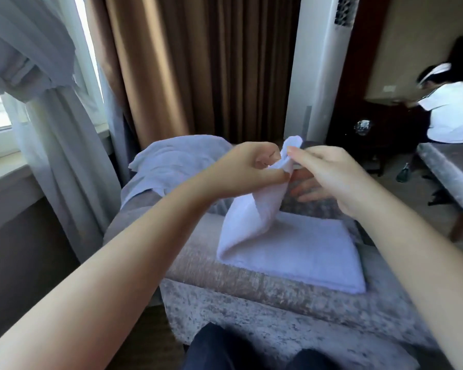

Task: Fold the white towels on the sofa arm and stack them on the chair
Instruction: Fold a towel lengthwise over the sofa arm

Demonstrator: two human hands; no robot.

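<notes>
A white towel [292, 249] lies on the grey velvet sofa arm [225, 273], its left part lifted off the surface. My left hand [249, 169] pinches the raised corner of that towel from the left. Meeting it from the right, my right hand [324, 174] pinches the same corner with thumb and forefinger, its other fingers spread below. Farther back, a pile of loose white towels [171, 161] is draped over the sofa arm.
Brown curtains [198, 62] and a white standing air conditioner [321, 68] are behind the sofa. A grey sheer curtain [46, 102] and window sill are at the left. Another person in a white top [449, 110] is at the right beside a velvet seat [449, 166].
</notes>
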